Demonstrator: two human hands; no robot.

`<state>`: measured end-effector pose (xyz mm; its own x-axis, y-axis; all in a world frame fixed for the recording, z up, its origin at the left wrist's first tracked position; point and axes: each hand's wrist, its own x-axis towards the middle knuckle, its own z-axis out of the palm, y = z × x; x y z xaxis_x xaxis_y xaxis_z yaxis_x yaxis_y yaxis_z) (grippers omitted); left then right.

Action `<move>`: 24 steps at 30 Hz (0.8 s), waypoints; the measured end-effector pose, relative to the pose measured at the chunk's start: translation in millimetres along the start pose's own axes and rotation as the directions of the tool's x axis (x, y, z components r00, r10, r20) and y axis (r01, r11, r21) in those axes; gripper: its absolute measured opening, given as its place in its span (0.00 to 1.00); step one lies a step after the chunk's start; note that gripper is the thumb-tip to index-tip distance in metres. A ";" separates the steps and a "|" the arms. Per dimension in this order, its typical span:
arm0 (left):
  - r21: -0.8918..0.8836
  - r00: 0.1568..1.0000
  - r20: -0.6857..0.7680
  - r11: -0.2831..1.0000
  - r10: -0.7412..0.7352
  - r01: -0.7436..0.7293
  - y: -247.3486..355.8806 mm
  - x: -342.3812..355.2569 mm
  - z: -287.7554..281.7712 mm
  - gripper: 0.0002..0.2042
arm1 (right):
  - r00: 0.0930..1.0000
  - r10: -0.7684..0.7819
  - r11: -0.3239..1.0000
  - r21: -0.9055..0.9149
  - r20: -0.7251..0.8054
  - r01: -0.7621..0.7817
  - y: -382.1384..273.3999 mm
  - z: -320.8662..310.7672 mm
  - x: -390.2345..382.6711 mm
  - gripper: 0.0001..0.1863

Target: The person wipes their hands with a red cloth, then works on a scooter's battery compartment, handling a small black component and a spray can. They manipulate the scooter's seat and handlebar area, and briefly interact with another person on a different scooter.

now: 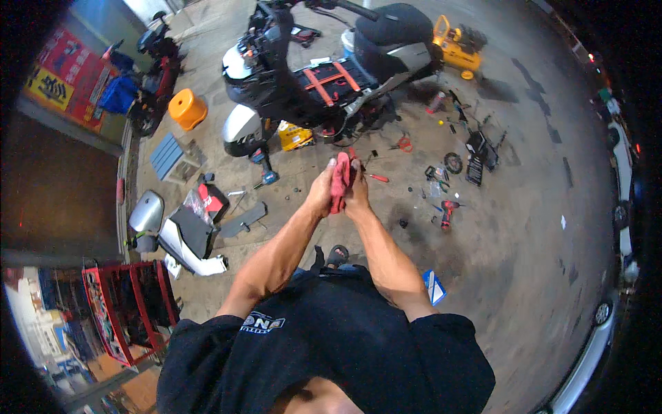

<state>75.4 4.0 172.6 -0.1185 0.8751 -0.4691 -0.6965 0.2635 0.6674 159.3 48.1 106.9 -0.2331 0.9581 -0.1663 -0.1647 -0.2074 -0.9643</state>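
Observation:
Both my arms reach forward over the floor, and between my hands is a crumpled red rag point(340, 183). My left hand point(321, 190) presses on the rag from the left, its fingers partly hidden behind the cloth. From the right, my right hand point(357, 191) closes on the same rag. Beyond my hands stands a scooter point(407, 62) with its floorboard panel off, and orange straps point(318, 87) lie across the exposed part. On the ground just right of my hands lies a screwdriver with a red handle point(378, 178).
A blue cordless drill point(265, 169) and a white-and-black scooter panel point(186, 238) lie to the left, near an orange stool point(187, 109) and a blue-topped stool point(174, 157). To the right are a red drill point(449, 212), scattered tools and a black case point(476, 157). A yellow compressor point(456, 52) stands behind the scooter.

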 end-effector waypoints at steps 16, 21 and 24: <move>0.004 0.945 0.295 0.989 -0.140 0.145 -52.5 68.1 46.6 0.29 | 0.909 -0.127 0.981 -0.185 -0.396 0.056 -8.0 -48.5 34.2 0.28; 0.097 0.823 0.523 0.974 -0.223 0.203 -39.8 30.3 53.0 0.39 | 0.879 -0.121 0.971 -0.239 -0.461 0.009 -27.5 -74.1 50.3 0.24; 0.431 0.805 0.488 0.895 -0.337 0.113 -19.4 14.4 41.2 0.40 | 0.940 0.018 0.992 0.121 -0.340 0.025 -49.5 -87.8 42.7 0.19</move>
<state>116.4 28.2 176.7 0.4845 0.8141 -0.3200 -0.3320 0.5096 0.7938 241.6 116.6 129.5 0.1039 0.9642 -0.2438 -0.2856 -0.2059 -0.9360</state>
